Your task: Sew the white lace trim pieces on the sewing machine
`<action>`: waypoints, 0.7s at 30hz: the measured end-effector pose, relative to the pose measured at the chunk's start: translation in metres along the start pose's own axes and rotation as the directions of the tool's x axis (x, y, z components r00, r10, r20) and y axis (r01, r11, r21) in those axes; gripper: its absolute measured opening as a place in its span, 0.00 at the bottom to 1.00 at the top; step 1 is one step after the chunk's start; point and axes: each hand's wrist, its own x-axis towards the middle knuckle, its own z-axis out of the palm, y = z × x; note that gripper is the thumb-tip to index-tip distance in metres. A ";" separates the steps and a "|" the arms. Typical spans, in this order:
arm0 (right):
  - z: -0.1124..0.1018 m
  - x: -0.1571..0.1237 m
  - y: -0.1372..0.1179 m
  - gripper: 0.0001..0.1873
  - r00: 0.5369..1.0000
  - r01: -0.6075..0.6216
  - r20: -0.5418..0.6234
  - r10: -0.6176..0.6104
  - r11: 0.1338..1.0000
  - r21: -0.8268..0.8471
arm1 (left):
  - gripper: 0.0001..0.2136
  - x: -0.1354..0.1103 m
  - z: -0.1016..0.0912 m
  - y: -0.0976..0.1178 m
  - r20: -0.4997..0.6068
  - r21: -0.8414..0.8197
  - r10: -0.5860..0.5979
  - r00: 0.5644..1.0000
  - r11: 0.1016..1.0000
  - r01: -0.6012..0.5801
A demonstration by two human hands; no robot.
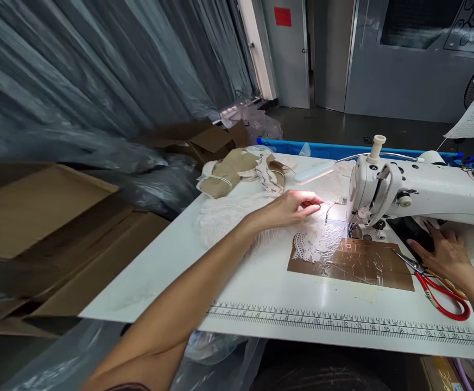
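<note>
My left hand (296,208) is over the white lace, left of the needle area, with its fingers curled in and thumb and fingertips close together. Whatever is between them is too small to make out. A strip of white lace (318,244) lies by the presser foot of the white sewing machine (428,187), partly on a brown taped sheet (359,266). More pale lace (224,217) spreads under my left forearm. Beneath the machine's arm, my right hand (444,250) has its fingers apart, close to a dark surface. Red-handled scissors (440,293) lie just in front of it.
A bundle of beige and white trim (237,171) sits at the table's back left. Along the front edge runs a printed ruler (342,323). Cardboard boxes (57,217) and clear plastic stand left of the table. A lamp (314,171) hangs beside the machine head.
</note>
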 end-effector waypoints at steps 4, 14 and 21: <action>-0.009 0.010 -0.015 0.38 0.995 0.001 0.098 0.003 0.999 -0.043 | 0.15 0.008 0.014 0.007 0.092 0.031 0.066 0.994 0.997 -0.069; -0.013 0.031 -0.037 0.37 0.990 0.053 0.125 -0.059 0.997 0.052 | 0.10 0.006 0.068 0.006 0.105 0.440 -0.086 0.991 0.898 0.031; -0.015 0.033 -0.047 0.45 0.977 -0.111 0.190 0.094 0.990 0.081 | 0.12 0.008 0.076 0.004 0.040 0.285 -0.112 0.993 0.954 0.096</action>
